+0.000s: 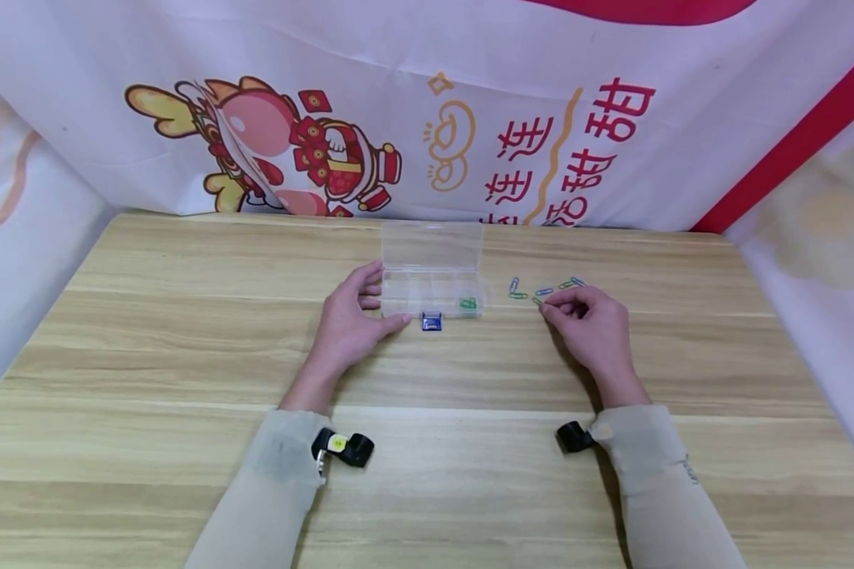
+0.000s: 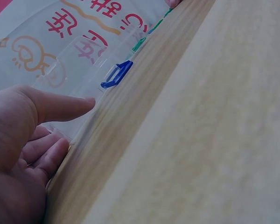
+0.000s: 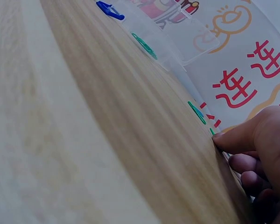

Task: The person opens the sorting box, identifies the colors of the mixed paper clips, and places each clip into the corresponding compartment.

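Note:
A clear plastic storage box (image 1: 432, 291) with dividers stands on the table, its lid (image 1: 432, 245) raised at the back and a blue latch (image 1: 432, 322) at the front. Green paper clips (image 1: 467, 303) lie in its front right compartment. My left hand (image 1: 349, 316) holds the box by its left end, thumb along the front and fingers at the side. To the right of the box, my right hand (image 1: 592, 325) pinches a green paper clip (image 1: 537, 301) at the tabletop between thumb and forefinger. In the right wrist view, the thumb (image 3: 242, 135) covers part of that clip.
Several loose blue and green paper clips lie by the right hand, among them a blue one (image 1: 544, 292) and a green one (image 1: 518, 296). The wooden table (image 1: 455, 474) ends at a printed white cloth (image 1: 427, 158) behind the box.

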The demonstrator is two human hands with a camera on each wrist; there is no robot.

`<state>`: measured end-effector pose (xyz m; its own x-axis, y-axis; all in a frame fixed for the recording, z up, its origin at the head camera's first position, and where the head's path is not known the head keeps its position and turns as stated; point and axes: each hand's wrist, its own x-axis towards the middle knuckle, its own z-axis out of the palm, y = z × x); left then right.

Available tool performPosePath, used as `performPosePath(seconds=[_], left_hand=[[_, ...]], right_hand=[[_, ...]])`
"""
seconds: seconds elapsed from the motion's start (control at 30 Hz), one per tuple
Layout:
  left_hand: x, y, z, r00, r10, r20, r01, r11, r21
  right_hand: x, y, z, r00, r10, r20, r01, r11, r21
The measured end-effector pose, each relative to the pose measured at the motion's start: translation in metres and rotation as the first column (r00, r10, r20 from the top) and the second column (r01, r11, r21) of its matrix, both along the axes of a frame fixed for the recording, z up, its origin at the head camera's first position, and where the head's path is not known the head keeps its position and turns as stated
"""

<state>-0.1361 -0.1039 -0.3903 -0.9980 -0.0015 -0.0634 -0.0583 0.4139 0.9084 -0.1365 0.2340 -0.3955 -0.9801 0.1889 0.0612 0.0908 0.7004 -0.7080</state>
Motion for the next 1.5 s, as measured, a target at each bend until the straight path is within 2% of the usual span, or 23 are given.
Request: performPosePath(seconds=[0.3, 0.67, 1.0, 1.5], left_hand=[[-0.0004, -0.0004, -0.0001, 1.000, 0.002, -0.002, -0.002, 1.000, 0.007], [-0.0012, 0.0001, 0.0004, 1.000, 0.003, 0.017, -0.003, 1.000, 0.001], [-0.0017, 0.0001, -0.0003, 1.000, 0.002, 0.025, -0.002, 1.000, -0.007], [-0.0008, -0.0003, -0.0006, 1.000, -0.008, 0.023, 0.009, 0.999, -0.037]], right_hand=[[-0.0012, -0.0006, -0.0002, 1.000, 0.005, 0.027, -0.005, 1.000, 0.002], [-0.0008, -0.0015, 0.0017, 0.999, 0.026, 0.020, -0.027, 0.999, 0.029], [-0.0002, -0.0007, 0.0078, 0.987, 0.090, 0.130, -0.098, 0.994, 0.051], [-0.0008, 0.0007, 0.0081, 0.981, 0.106, 0.160, -0.114, 0.993, 0.037]])
